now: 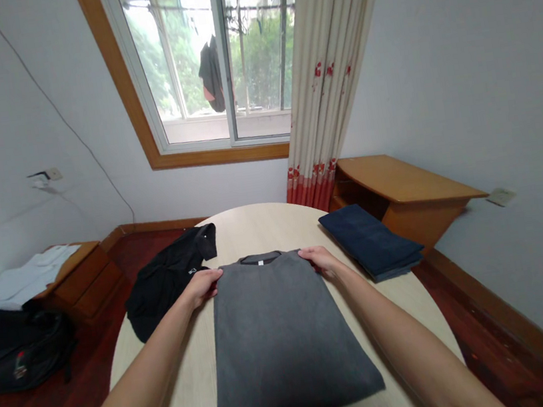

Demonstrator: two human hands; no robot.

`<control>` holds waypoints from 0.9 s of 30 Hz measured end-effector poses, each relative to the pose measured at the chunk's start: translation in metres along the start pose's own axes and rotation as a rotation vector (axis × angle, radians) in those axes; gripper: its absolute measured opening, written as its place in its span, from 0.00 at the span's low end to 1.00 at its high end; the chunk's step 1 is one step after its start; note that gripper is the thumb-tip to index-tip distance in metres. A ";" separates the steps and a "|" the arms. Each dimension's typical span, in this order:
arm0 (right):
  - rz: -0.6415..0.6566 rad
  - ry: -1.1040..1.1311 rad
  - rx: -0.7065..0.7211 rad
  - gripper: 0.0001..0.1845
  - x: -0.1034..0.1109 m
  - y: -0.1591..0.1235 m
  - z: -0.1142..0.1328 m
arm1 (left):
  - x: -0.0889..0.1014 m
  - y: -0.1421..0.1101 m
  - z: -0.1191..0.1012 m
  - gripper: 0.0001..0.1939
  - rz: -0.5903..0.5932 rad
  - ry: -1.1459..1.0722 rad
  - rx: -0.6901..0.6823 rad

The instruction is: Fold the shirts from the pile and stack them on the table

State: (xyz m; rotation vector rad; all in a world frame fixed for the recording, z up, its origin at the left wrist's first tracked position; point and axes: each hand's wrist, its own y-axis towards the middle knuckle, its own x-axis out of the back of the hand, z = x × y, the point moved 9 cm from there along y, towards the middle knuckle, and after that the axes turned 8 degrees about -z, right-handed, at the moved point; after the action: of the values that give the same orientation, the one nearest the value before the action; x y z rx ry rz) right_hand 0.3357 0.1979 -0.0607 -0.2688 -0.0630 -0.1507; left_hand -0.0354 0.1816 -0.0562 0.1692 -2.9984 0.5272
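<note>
A dark grey T-shirt lies on the round pale table, its sides tucked into a long panel and its neckline with a small white label at the far end. My left hand pinches its far left shoulder corner. At the far right shoulder corner, my right hand grips the cloth between thumb and fingers. Left of my left hand is a crumpled black garment with a small white mark. A neat stack of folded dark navy clothes rests to the right of my right hand.
Behind the table stand a wooden desk at the right and a long curtain by the window. On the left are a low wooden cabinet with papers on top and a black backpack on the floor.
</note>
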 end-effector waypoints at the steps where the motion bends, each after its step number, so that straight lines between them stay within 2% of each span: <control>1: -0.011 0.003 0.035 0.13 0.002 0.003 0.004 | 0.001 0.002 -0.003 0.19 -0.007 0.000 -0.031; 3: -0.080 0.007 0.159 0.14 0.011 0.009 0.016 | 0.004 0.007 -0.010 0.20 -0.033 0.011 -0.100; 5: -0.206 -0.048 0.319 0.15 0.022 0.012 0.031 | 0.009 0.012 -0.017 0.20 -0.083 0.051 -0.165; 8: -0.366 -0.318 0.522 0.11 0.025 0.012 0.044 | 0.013 0.021 -0.025 0.17 -0.185 0.155 -0.252; 10: -0.394 -0.534 0.605 0.09 0.015 0.009 0.045 | 0.015 0.025 -0.027 0.14 -0.255 0.241 -0.306; 14: -0.384 -0.791 0.603 0.10 0.000 0.006 0.039 | 0.016 0.026 -0.033 0.07 -0.349 0.423 -0.394; 16: -0.375 -0.882 0.576 0.12 -0.003 0.003 0.042 | 0.017 0.022 -0.037 0.08 -0.357 0.486 -0.410; 18: -0.369 -0.958 0.553 0.16 -0.006 -0.005 0.050 | 0.013 0.009 -0.046 0.13 -0.371 0.587 -0.466; 20: -0.369 -1.002 0.552 0.21 -0.016 -0.020 0.060 | 0.000 -0.015 -0.058 0.21 -0.394 0.716 -0.580; 22: -0.316 -1.042 0.618 0.25 -0.041 -0.043 0.068 | -0.029 -0.048 -0.061 0.25 -0.365 0.831 -0.724; 23: -0.253 -1.070 0.675 0.26 -0.059 -0.058 0.068 | -0.048 -0.064 -0.058 0.24 -0.315 0.861 -0.778; 25: -0.053 -1.123 0.810 0.28 -0.101 -0.089 0.058 | -0.091 -0.095 -0.041 0.24 -0.144 0.987 -0.911; 27: 0.090 -1.168 0.822 0.29 -0.125 -0.110 0.038 | -0.114 -0.109 -0.019 0.26 -0.057 1.109 -0.926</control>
State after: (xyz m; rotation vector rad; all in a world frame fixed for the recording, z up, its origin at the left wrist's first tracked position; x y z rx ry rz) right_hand 0.1937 0.1212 -0.0062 0.4959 -1.2421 0.1455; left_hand 0.0919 0.0969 -0.0146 -0.0943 -1.8489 -0.6121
